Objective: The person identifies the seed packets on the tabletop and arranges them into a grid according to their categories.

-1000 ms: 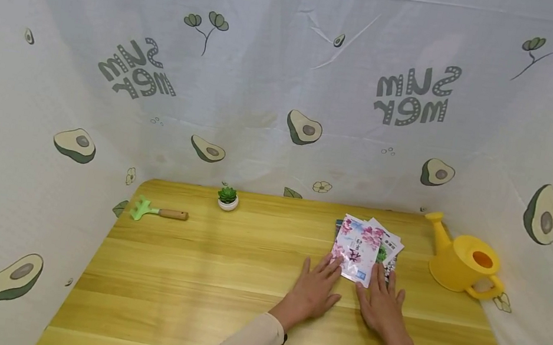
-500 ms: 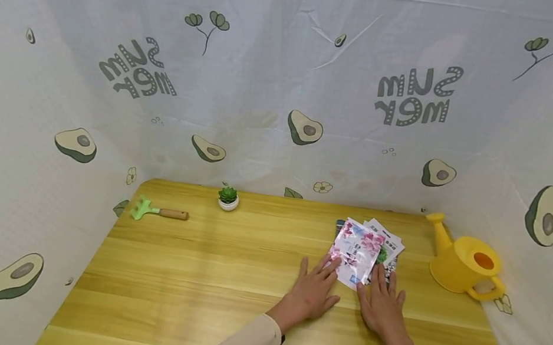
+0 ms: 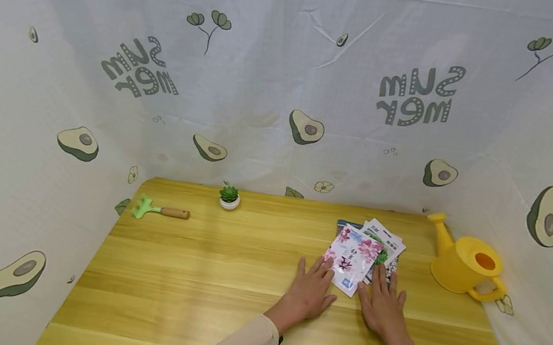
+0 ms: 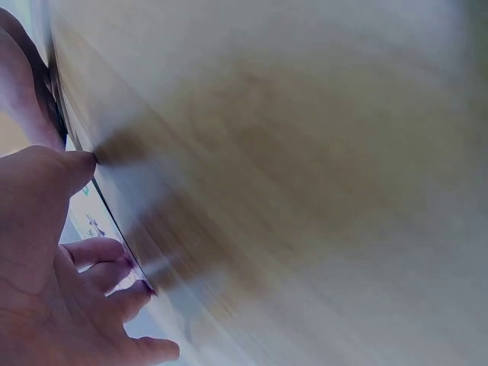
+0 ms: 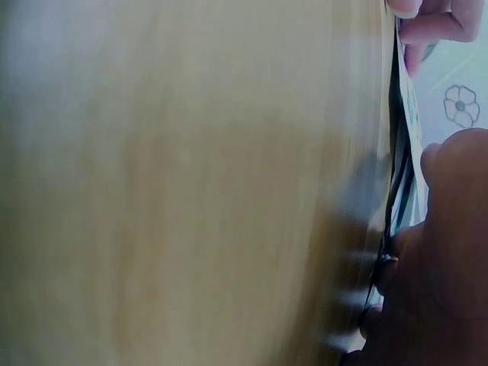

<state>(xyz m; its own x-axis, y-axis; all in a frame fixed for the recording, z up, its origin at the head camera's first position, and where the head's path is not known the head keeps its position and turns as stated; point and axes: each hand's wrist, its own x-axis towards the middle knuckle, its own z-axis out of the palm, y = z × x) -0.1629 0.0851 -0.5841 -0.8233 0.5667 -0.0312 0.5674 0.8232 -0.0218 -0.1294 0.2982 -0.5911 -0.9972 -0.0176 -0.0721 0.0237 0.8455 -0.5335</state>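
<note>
On the right part of the table, a white packet printed with pink blossoms (image 3: pixel 354 255) lies tilted on a small pile of packets. My left hand (image 3: pixel 305 293) rests with its extended fingertips on that packet's lower left edge. Beneath it show a white packet with a green leafy picture (image 3: pixel 388 244) and a dark blue corner of another. My right hand (image 3: pixel 385 308) lies with straight fingers on the pile's lower right part, its thumb beside the blossom packet. In the left wrist view my left hand's fingers (image 4: pixel 114 301) are spread; the right wrist view shows packet edges (image 5: pixel 404 152) side-on.
A yellow watering can (image 3: pixel 464 263) stands right of the pile. At the back left is a small potted succulent (image 3: pixel 229 197), with a green hand rake (image 3: pixel 160 210) farther left. White printed cloth (image 3: pixel 267 93) hangs around the wooden table (image 3: pixel 173 288).
The blossom packet has slid toward me and slightly left, turning clockwise, and more of the packets beneath shows. My left hand has moved slightly left and nearer; my right hand has stayed nearly still.
</note>
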